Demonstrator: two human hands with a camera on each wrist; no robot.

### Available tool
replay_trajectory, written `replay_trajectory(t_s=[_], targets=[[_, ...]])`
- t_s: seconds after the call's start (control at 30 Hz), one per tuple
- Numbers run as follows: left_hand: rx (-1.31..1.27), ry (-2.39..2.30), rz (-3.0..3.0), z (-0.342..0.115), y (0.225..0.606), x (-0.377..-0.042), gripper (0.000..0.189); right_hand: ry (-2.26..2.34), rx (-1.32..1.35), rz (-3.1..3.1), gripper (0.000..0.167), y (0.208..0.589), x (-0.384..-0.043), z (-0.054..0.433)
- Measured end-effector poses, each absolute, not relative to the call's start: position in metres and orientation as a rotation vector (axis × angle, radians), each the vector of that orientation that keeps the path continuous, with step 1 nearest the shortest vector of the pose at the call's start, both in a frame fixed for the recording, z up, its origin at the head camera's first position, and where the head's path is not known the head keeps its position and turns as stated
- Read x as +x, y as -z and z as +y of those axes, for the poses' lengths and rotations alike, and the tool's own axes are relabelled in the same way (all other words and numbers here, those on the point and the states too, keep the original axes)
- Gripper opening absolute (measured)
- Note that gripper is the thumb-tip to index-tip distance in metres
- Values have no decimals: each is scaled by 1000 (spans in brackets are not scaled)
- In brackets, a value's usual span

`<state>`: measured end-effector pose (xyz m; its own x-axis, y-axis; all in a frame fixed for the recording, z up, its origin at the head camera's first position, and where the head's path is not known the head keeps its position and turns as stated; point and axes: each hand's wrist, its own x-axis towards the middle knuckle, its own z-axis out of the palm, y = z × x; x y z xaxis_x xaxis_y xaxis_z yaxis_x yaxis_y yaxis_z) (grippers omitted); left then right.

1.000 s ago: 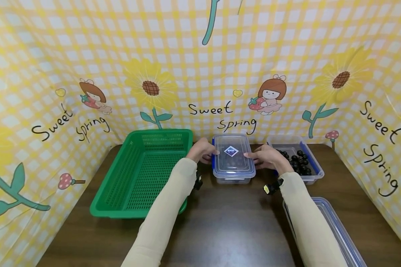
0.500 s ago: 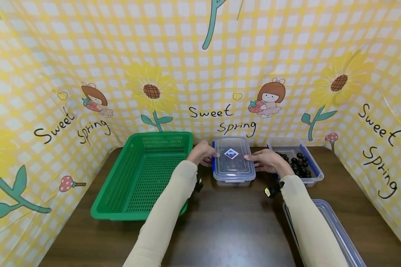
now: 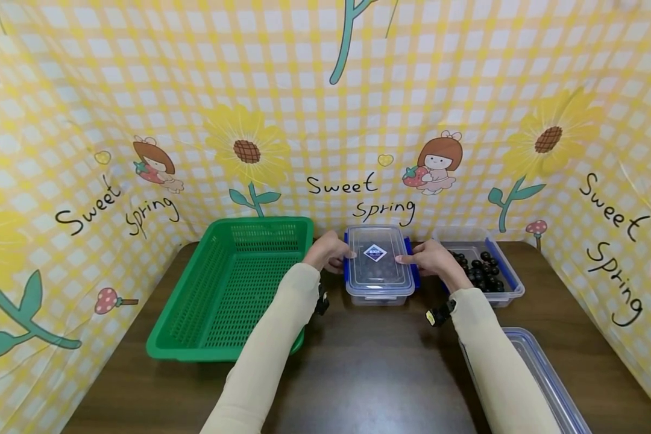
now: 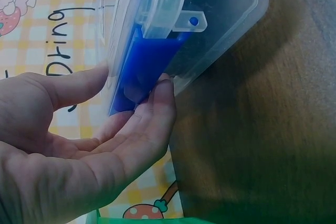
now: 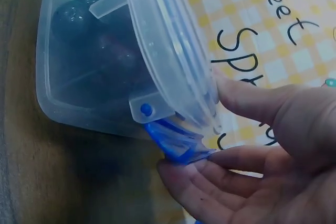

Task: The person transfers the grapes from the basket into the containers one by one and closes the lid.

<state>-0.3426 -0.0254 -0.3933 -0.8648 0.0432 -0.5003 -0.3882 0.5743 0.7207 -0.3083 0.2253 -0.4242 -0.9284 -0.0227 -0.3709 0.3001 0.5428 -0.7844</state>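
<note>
A clear plastic food container [image 3: 377, 271] with its lid on stands in the middle at the back, a blue and white diamond label on top. Dark round pieces [image 5: 71, 20] show through its wall. On its left side my left hand [image 3: 330, 252] pinches the edge, thumb on the lid rim and fingers against the blue latch [image 4: 144, 69], which lies along the side. My right hand [image 3: 433, 259] has its thumb on the opposite lid rim. Its fingers hold the right blue latch [image 5: 176, 142], which is tilted outward from the wall.
A green perforated basket [image 3: 181, 307] stands to the left. At right is an uncovered clear container [image 3: 515, 289] with several black round fruits [image 3: 483, 274]. A clear lid [image 3: 545, 367] lies at the front right, partly under the right forearm. A checked cloth [image 3: 325, 120] hangs behind.
The right blue latch now sticks out from the container's side, where it hardly showed before. My right fingers have shifted slightly with it; the left hand stays on its side.
</note>
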Motion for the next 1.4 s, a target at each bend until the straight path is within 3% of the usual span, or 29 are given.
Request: replay_trajectory(t_s=[0.27,0.8,1.17,1.4], targets=[[-234,-1265,2336,-29,397,-343,59,1353,197,2531,61,423,-306,220],[-237,-1229,2338,-27,393,-347,49,1318,175,2653,51,422,-300,213],[-228,-1218,2372,-29,396,-344,35,1242,187,2712,51,423,-299,208],[-204,-1209,2416,-26,393,-333,42,1216,81,2761,50,428,-295,214]])
